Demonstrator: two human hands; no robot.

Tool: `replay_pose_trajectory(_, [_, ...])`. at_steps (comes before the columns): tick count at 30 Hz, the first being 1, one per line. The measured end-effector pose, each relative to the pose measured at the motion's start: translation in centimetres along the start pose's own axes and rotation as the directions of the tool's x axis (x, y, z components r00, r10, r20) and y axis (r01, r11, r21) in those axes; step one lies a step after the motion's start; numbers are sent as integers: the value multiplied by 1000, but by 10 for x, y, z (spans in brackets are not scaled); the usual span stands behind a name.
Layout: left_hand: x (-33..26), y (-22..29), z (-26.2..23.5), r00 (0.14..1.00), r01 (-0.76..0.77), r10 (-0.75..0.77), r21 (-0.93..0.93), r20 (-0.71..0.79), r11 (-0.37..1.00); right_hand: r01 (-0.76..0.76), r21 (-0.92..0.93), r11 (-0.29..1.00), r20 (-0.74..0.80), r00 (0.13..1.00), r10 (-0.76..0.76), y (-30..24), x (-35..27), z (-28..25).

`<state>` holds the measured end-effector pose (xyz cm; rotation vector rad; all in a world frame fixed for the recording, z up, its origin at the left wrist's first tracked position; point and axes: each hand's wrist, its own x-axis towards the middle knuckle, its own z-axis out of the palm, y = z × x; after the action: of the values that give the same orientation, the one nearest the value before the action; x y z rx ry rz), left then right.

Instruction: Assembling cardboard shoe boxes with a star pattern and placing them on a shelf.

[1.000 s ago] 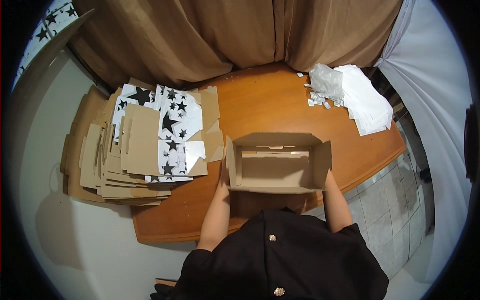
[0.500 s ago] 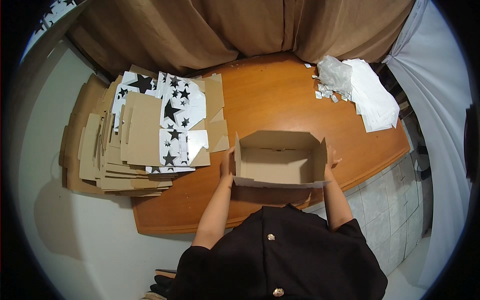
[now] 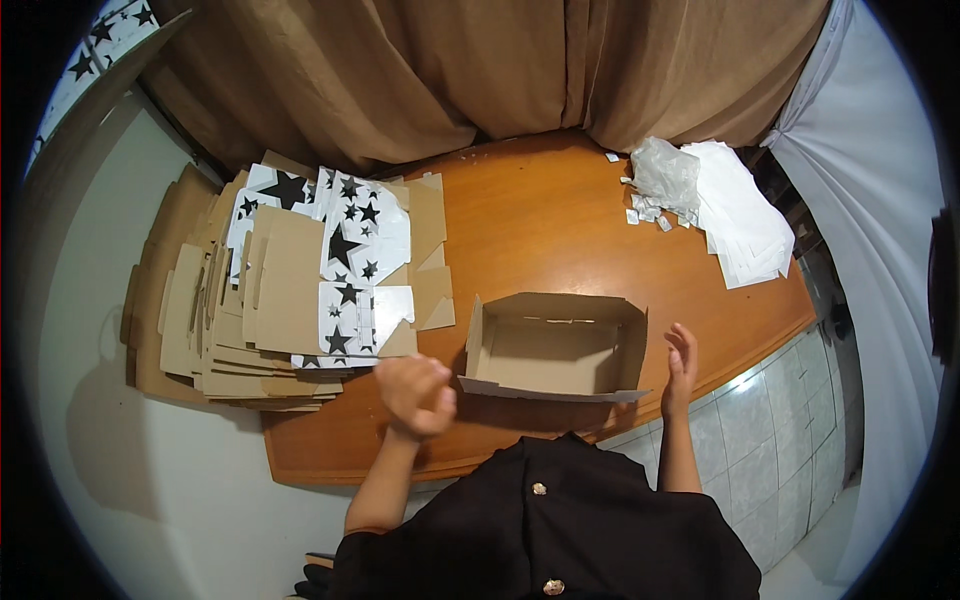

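An open cardboard box (image 3: 555, 355) sits on the wooden table in front of me, its plain brown inside facing up and its top uncovered. My right hand (image 3: 681, 362) is raised just off the box's right side, fingers extended and empty. To the left of the box, near the lower edge of the cardboard stack, my left hand (image 3: 415, 395) hovers with nothing in it. Its fingers are loosely curled, with the thumb apart, and slightly blurred. Neither hand touches the box.
A tall stack of flattened cardboard boxes (image 3: 285, 285), some white with black stars, covers the table's left end. At the far right lie white paper sheets (image 3: 745, 215), a clear plastic bag (image 3: 665, 172) and several small white packets (image 3: 647, 210). Brown curtain (image 3: 480, 70) hangs behind the wooden table (image 3: 540, 230).
Both hands have let go of the box's sides. My left hand has moved left and toward me; my right hand has moved slightly right. The box stays on the table.
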<state>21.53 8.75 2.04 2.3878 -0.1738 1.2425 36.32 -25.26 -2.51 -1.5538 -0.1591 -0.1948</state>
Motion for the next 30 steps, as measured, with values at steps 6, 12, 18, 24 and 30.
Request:
replay_pose_trajectory(6, [-8,20,51,920,-56,112,-156,377,986,24,-172,985,149,989,2,6,-7,14])
replay_pose_trajectory(12, [-27,-5,74,878,194,-208,78,431,978,141,-321,936,259,964,-57,4,11,3])
replay_pose_trajectory(18, [-39,-12,100,761,363,-454,276,463,890,82,-204,975,237,971,-32,8,11,17])
replay_pose_trajectory(24, [-47,-7,105,762,285,-467,416,449,864,205,-330,921,212,967,-139,15,15,4])
replay_pose_trajectory(30, [-44,5,114,716,315,-550,504,430,805,-66,12,998,74,995,65,30,6,-9])
